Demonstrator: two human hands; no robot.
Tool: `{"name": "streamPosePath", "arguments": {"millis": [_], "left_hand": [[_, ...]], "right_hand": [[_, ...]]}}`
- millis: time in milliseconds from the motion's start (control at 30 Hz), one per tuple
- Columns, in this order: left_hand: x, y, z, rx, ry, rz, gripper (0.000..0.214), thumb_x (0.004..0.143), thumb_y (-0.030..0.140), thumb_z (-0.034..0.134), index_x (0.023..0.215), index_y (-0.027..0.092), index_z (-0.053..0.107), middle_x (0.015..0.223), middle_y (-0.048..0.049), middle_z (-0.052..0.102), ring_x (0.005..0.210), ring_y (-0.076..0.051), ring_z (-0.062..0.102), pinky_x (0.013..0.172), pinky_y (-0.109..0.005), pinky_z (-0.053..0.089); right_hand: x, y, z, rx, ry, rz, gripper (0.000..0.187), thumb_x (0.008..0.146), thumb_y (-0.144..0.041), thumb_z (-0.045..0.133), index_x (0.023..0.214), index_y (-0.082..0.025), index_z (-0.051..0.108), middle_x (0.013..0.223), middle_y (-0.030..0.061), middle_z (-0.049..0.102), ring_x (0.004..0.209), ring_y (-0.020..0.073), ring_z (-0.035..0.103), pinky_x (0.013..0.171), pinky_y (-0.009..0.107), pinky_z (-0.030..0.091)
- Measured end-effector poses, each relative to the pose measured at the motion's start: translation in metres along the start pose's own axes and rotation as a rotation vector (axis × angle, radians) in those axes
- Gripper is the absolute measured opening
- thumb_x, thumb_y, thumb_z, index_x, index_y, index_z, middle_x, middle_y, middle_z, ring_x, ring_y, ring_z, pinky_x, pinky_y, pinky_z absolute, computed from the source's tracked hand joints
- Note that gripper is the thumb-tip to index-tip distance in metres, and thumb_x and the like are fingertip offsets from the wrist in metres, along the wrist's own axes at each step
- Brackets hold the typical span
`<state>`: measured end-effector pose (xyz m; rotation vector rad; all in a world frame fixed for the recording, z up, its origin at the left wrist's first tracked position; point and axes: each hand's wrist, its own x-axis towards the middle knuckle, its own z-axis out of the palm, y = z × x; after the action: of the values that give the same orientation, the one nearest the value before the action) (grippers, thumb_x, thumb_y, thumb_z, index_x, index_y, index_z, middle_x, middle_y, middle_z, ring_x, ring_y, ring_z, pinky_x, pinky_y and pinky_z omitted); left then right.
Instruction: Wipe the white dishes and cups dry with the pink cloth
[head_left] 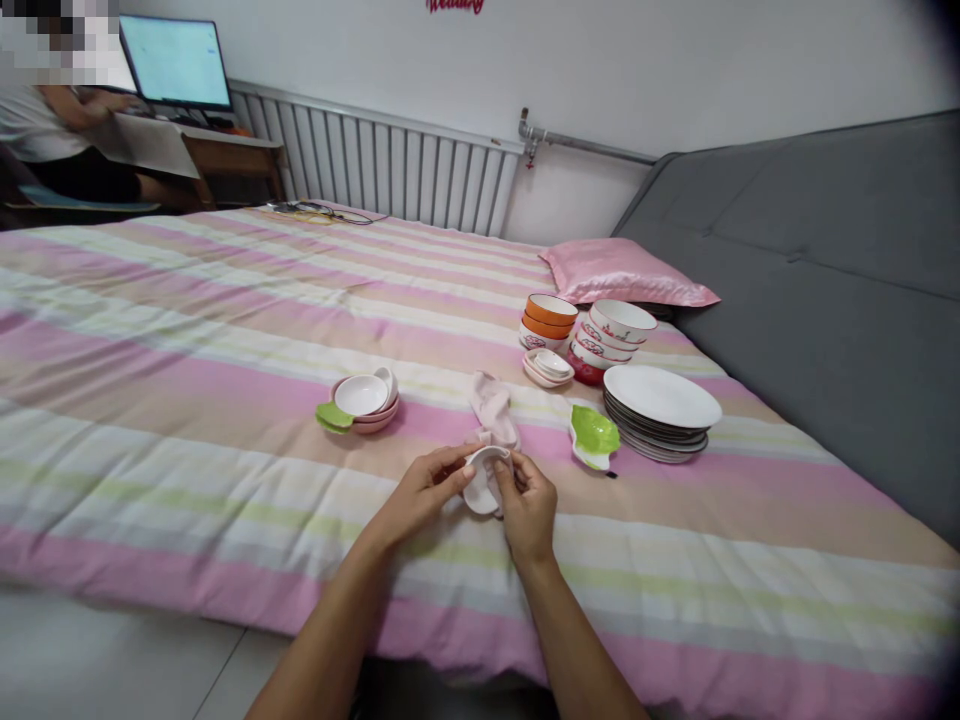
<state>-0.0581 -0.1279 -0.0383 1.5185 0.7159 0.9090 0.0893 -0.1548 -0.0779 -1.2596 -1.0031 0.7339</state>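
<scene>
Between my two hands a small white dish is tilted up above the bedspread. My left hand pinches its left rim with thumb and fingers. My right hand closes on its right side, thumb reaching over the inner face. A pale pink cloth stretches out behind the dish, and part of it shows at my right fingers. To the left lies a stack of small handled dishes, white on top, pink below, with a green handle. A green and white leaf-shaped dish sits to the right.
On the striped bedspread stand a plate stack, orange bowls, white and red bowls and small nested dishes. Behind are a pink pillow and grey headboard. A person sits at a desk, far left.
</scene>
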Motion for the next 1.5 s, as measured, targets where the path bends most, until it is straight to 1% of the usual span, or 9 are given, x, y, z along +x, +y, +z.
{"name": "streamPosePath", "arguments": {"millis": [100,167,300,400,567,667,833,1200,1500], "left_hand": [[0.001,-0.007,0.007,-0.072,-0.006,-0.022,0.056,0.078,0.035,0.062,0.129,0.016,0.048,0.095,-0.0094,0.065,0.084,-0.019,0.060,0.074,-0.030,0.046],[0.002,-0.011,0.012,-0.057,-0.006,-0.031,0.060,0.071,0.031,0.070,0.126,0.015,0.050,0.091,-0.0089,0.067,0.081,-0.019,0.062,0.075,-0.031,0.047],[0.005,-0.013,0.022,0.009,0.051,-0.077,0.036,0.068,0.029,0.072,0.098,0.013,0.061,0.090,-0.0113,0.069,0.082,-0.022,0.065,0.078,-0.035,0.049],[0.007,-0.012,0.024,-0.043,0.082,-0.099,0.030,0.069,0.031,0.071,0.091,0.012,0.063,0.088,-0.0110,0.069,0.080,-0.022,0.065,0.075,-0.034,0.049],[0.008,-0.013,0.024,-0.257,0.138,-0.061,0.034,0.067,0.031,0.073,0.094,0.012,0.063,0.091,-0.0110,0.068,0.082,-0.020,0.063,0.074,-0.031,0.050],[0.008,-0.014,0.024,-0.316,0.155,-0.055,0.041,0.069,0.029,0.073,0.105,0.015,0.061,0.097,-0.0109,0.068,0.087,-0.020,0.063,0.074,-0.031,0.050],[0.007,-0.011,0.023,-0.220,0.123,-0.005,0.042,0.073,0.029,0.068,0.112,0.016,0.061,0.102,-0.0123,0.067,0.091,-0.023,0.061,0.078,-0.035,0.050],[0.007,-0.017,0.021,-0.089,0.103,0.066,0.040,0.080,0.031,0.060,0.118,0.018,0.056,0.104,-0.0103,0.063,0.087,-0.019,0.060,0.075,-0.031,0.050],[0.007,-0.015,0.023,-0.060,0.115,0.066,0.039,0.079,0.029,0.061,0.115,0.017,0.057,0.100,-0.0096,0.064,0.087,-0.018,0.060,0.077,-0.031,0.050]], "right_hand": [[0.003,0.004,-0.001,0.082,0.092,0.072,0.032,0.076,-0.038,0.058,0.095,-0.013,0.062,0.091,0.0097,0.070,0.082,0.0212,0.066,0.072,0.030,0.051],[0.005,0.006,-0.001,0.110,0.163,0.109,0.029,0.075,-0.038,0.058,0.092,-0.014,0.060,0.088,0.0086,0.070,0.079,0.0202,0.066,0.069,0.029,0.050],[0.006,0.008,-0.001,0.142,0.211,0.108,0.026,0.074,-0.036,0.059,0.090,-0.016,0.056,0.085,0.0066,0.070,0.075,0.0176,0.065,0.066,0.026,0.049],[0.006,0.007,0.000,0.151,0.208,0.085,0.027,0.074,-0.036,0.059,0.092,-0.017,0.055,0.089,0.0075,0.070,0.077,0.0179,0.066,0.069,0.028,0.049],[0.004,0.005,0.001,0.153,0.171,0.086,0.031,0.074,-0.038,0.060,0.095,-0.016,0.057,0.091,0.0094,0.071,0.082,0.0204,0.067,0.072,0.031,0.051],[0.003,0.003,0.000,0.139,0.136,0.101,0.030,0.075,-0.039,0.060,0.093,-0.016,0.060,0.090,0.0088,0.071,0.082,0.0210,0.067,0.070,0.030,0.052],[0.003,0.002,-0.001,0.113,0.119,0.111,0.031,0.076,-0.040,0.059,0.094,-0.015,0.063,0.088,0.0072,0.071,0.080,0.0209,0.067,0.069,0.028,0.051],[0.001,0.001,0.000,0.124,0.089,0.108,0.032,0.077,-0.041,0.058,0.096,-0.015,0.063,0.089,0.0075,0.071,0.080,0.0205,0.067,0.069,0.028,0.051],[0.003,0.007,0.000,0.189,0.199,0.132,0.037,0.073,-0.040,0.064,0.100,-0.018,0.050,0.088,0.0081,0.070,0.078,0.0192,0.067,0.067,0.029,0.051]]}}
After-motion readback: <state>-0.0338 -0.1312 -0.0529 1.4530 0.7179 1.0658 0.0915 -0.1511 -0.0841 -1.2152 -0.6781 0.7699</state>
